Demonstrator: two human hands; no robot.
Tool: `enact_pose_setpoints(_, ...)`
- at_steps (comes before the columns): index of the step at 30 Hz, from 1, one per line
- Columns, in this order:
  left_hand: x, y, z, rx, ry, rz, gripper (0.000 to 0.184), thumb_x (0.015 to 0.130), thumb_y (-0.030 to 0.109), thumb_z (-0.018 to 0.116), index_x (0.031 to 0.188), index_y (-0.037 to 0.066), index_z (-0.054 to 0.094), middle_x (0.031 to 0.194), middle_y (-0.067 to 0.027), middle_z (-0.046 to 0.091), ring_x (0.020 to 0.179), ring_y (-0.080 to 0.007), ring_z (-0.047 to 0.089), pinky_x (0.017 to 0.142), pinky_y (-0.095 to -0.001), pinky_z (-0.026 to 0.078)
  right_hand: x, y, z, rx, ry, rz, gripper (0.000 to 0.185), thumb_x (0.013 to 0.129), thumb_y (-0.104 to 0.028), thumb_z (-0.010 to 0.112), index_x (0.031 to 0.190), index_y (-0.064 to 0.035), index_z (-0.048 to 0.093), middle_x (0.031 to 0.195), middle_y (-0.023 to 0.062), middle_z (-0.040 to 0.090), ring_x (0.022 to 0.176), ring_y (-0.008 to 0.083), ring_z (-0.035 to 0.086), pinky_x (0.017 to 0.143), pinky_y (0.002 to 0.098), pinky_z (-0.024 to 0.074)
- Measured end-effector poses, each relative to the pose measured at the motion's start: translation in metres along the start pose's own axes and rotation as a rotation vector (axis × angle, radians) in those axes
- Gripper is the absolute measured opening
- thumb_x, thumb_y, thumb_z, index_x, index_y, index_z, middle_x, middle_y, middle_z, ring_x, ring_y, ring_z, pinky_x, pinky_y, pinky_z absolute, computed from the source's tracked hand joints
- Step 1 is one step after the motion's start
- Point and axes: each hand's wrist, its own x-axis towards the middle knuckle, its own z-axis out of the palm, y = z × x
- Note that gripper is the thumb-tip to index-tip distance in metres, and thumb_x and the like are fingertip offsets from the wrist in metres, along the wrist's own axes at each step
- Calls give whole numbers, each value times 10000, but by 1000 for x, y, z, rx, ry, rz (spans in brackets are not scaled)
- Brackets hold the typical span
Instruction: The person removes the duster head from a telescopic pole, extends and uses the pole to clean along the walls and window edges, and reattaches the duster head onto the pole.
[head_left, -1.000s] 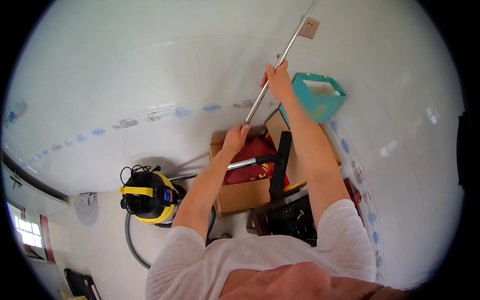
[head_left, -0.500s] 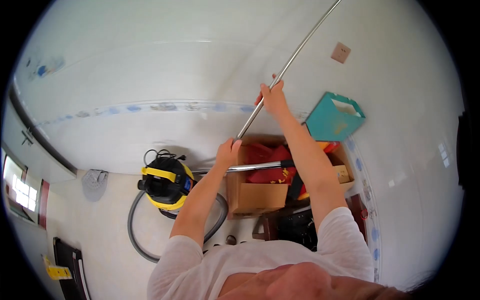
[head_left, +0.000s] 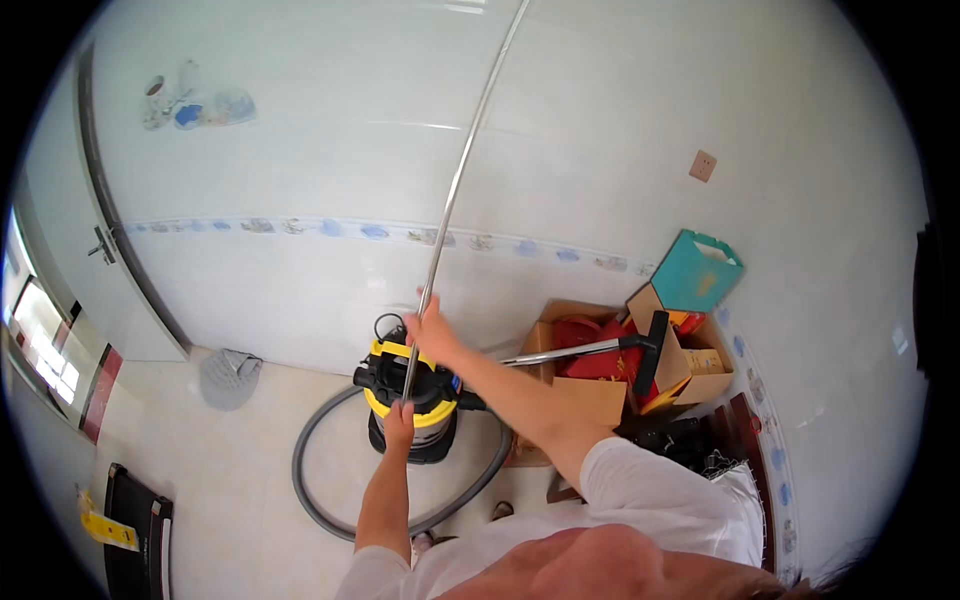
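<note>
A long, thin metal pole slants up across the view and runs out past the top edge, so its far end is hidden. My left hand is closed around its lower end. Higher up, my right hand grips the same pole with the fingers wrapped round it. Behind both hands, on the floor, stands a yellow and black vacuum cleaner. Its grey hose loops around it, and a chrome wand with a black floor head reaches over to the boxes.
Cardboard boxes with red bags and a teal paper bag sit by the right wall. A tiled wall with a socket faces me. At left are a door, a grey cap-like item and a black treadmill-like object.
Both hands and the pole have moved left, from in front of the boxes to over the vacuum cleaner. The pole stands steeper now. My view has turned leftward, showing more of the door.
</note>
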Motion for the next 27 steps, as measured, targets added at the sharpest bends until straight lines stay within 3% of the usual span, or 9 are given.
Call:
enact_pose_setpoints(5,-87,-46,-15,-138,-20,-249,299,855,265,460,776,-23,467,646,-237,507,651,-431,508,555,-434,394,-56,10,60,-65,-193,48,503,875,-153,449,1258,5,163,578,69,506,496,181,530,498,305,431)
enact_pose_setpoints(7,-113,-64,2,-159,8,-279,300,857,283,467,766,-3,466,597,-180,511,543,-334,518,501,-386,405,-70,18,68,-116,-235,93,517,876,-141,463,1268,4,159,586,70,499,491,171,523,491,294,432)
enact_pose_setpoints(8,-123,-67,6,-161,12,-279,300,857,283,467,766,-3,466,597,-180,511,543,-334,518,501,-386,405,-76,24,67,-119,-238,91,517,876,-141,463,1268,4,159,586,70,499,491,171,523,491,294,432)
enact_pose_setpoints(10,-139,-29,4,-400,-74,-439,302,863,317,466,767,31,468,569,-95,507,466,-188,503,431,-307,401,-89,27,60,-83,-238,53,520,873,-130,470,1281,-10,170,602,64,507,492,159,520,491,285,435)
enact_pose_setpoints(11,-146,-22,12,-398,-69,-433,302,863,317,466,767,31,468,569,-95,507,466,-188,503,431,-307,401,-96,27,54,-82,-238,45,520,873,-130,470,1281,-10,170,602,64,507,492,159,520,491,285,435)
enact_pose_setpoints(13,-158,-8,25,-543,-117,-478,293,870,335,457,775,58,469,559,-30,487,447,-90,471,388,-245,380,-110,17,30,-60,-234,75,515,871,-127,476,1289,-26,193,620,59,503,495,150,517,492,282,439)
enact_pose_setpoints(23,-220,61,54,-480,-469,-402,322,885,318,429,721,44,467,527,-27,471,447,-118,464,430,-264,387,-210,30,-69,71,35,142,484,866,-125,470,1287,-15,258,602,33,486,503,123,498,497,261,425)
enact_pose_setpoints(25,-223,62,53,-368,-510,-390,339,885,328,411,734,31,476,541,-63,499,476,-164,504,460,-303,406,-225,31,-80,71,105,145,485,864,-124,458,1287,1,256,583,35,489,498,126,497,492,263,421)
enact_pose_setpoints(27,-221,55,55,-273,-529,-247,365,885,344,398,768,10,486,581,-152,542,545,-291,561,516,-383,426,-229,31,-90,83,150,105,459,861,-116,448,1265,11,271,590,48,501,484,135,497,483,268,419)
